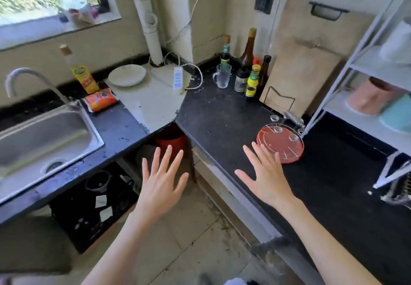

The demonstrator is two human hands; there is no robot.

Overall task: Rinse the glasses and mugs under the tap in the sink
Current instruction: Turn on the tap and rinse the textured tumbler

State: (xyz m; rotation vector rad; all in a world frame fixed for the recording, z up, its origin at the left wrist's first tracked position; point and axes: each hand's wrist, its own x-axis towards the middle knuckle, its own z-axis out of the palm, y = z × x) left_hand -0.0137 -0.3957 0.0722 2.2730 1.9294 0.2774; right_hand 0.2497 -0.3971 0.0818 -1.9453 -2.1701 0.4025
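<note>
Currently both hands spread flat at lower centre, holding nothing: left hand (161, 180) over the floor gap, right hand (265, 177) above the dark counter (222, 115) beside a red mat (281, 143). Clear glass mug (222, 75) stands upper centre by bottles (249, 62). Steel sink (42, 138) and tap (29, 80) at left.

Both forearms bare, no sleeves/rings/watch.
</note>
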